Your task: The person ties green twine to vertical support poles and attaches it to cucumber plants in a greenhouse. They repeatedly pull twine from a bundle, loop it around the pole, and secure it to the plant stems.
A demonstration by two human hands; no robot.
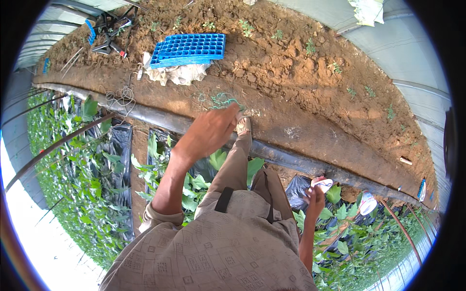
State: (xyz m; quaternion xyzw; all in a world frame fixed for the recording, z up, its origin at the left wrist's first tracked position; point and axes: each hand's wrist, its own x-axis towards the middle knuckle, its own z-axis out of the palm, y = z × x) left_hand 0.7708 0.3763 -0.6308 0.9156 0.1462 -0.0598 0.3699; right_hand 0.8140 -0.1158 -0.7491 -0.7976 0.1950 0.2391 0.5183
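My left hand is raised in front of me, slightly blurred, with its fingertips drawn together. Whether anything thin is pinched there cannot be made out. Just beyond the fingertips in the picture, tangled green twine appears on the soil path near my sandalled foot. Lower down on the right, my right hand grips a small white object with dark marking and a reddish part at its top. Its exact kind is unclear. Beside that hand is a black plastic sheet or bag.
Stacked blue seedling trays rest on crumpled white sheeting across the path. A pale coiled cord lies left. Black plastic edging runs between path and leafy plants. Metal hoops rise left; a white plastic item is right.
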